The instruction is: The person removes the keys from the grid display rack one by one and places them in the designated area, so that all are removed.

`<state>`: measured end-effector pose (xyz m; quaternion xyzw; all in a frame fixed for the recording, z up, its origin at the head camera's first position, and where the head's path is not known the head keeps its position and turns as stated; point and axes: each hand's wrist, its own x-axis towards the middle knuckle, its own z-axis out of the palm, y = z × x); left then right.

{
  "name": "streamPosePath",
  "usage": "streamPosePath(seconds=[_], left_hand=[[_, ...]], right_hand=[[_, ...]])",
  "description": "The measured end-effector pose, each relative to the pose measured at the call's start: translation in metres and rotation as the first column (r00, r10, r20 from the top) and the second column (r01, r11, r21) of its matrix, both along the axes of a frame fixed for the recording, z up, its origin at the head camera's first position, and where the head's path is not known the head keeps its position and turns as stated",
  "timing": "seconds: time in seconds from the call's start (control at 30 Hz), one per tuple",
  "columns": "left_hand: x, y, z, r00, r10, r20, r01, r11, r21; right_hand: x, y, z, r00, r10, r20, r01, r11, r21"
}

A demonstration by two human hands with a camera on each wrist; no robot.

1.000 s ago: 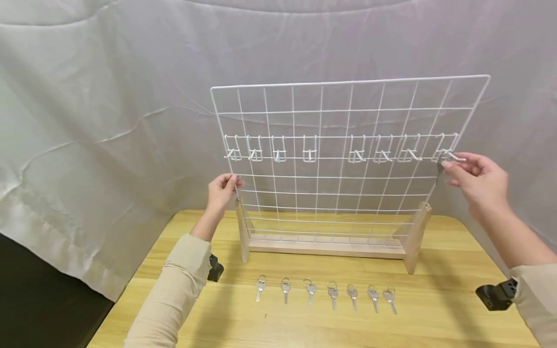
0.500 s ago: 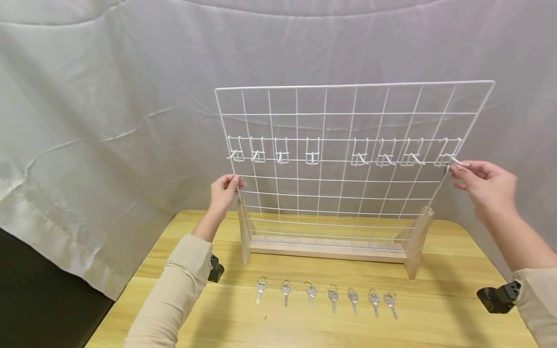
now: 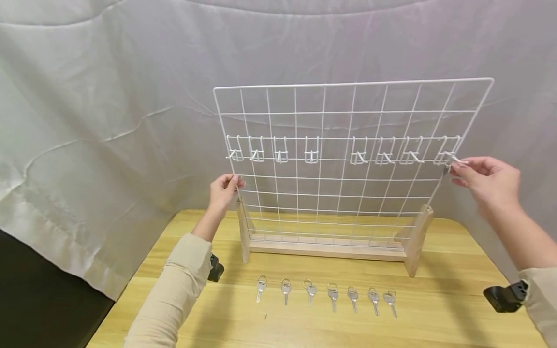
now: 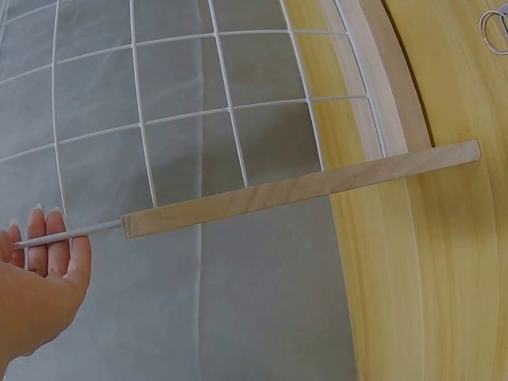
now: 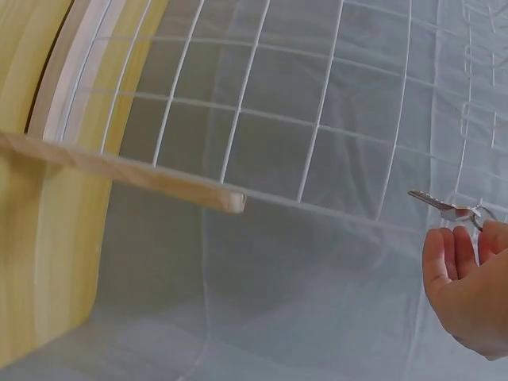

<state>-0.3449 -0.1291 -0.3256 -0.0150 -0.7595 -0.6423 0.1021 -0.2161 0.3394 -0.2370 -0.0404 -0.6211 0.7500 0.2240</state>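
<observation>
A white wire grid rack (image 3: 353, 83) stands upright in a wooden stand (image 3: 326, 248), with a row of white hooks across it. My left hand (image 3: 221, 195) grips the grid's left edge wire, fingers curled around it, as the left wrist view confirms. Up at the rightmost hook (image 3: 452, 157), my right hand (image 3: 496, 186) pinches the ring of a silver key (image 5: 446, 208). The key hangs just below that hook, pointing away from the fingertips in the right wrist view. Whether the ring is around the hook's prong is hidden by the fingers.
Several silver keys with rings, such as the leftmost key (image 3: 260, 286), lie in a row on the wooden table (image 3: 330, 328) in front of the stand. Grey cloth (image 3: 130, 72) hangs behind and to the left. Other hooks, like the middle hook (image 3: 311, 155), hold no key.
My right hand has shifted slightly right, toward the tip of the rightmost hook, with the key ring at its fingers. My left hand keeps its grip on the grid's edge.
</observation>
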Motion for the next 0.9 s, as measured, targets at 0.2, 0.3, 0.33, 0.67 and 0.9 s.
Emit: streamPosePath(seconds=[0.2, 0.3, 0.33, 0.67, 0.9], left_hand=[[0.0, -0.001, -0.001, 1.0, 0.004, -0.001, -0.004, 1.0, 0.017], [0.0, 0.0, 0.0, 1.0, 0.004, 0.004, -0.004, 1.0, 0.013], [0.0, 0.0, 0.0, 1.0, 0.005, 0.009, -0.005, 1.0, 0.008], [0.001, 0.001, 0.0, 1.0, 0.003, 0.006, -0.003, 1.0, 0.018], [0.001, 0.0, -0.001, 1.0, 0.005, -0.009, -0.005, 1.0, 0.021]], right_hand=[[0.005, 0.001, 0.008, 0.999, -0.006, 0.05, 0.0, 0.993, 0.12], [0.008, 0.002, 0.01, 0.994, -0.026, 0.103, 0.006, 0.981, 0.192], [0.01, 0.002, 0.011, 0.993, -0.025, 0.115, 0.002, 0.979, 0.202], [0.02, 0.001, 0.018, 0.98, -0.059, 0.192, -0.018, 0.927, 0.375], [0.026, -0.003, 0.021, 0.966, -0.215, 0.145, 0.074, 0.765, 0.64]])
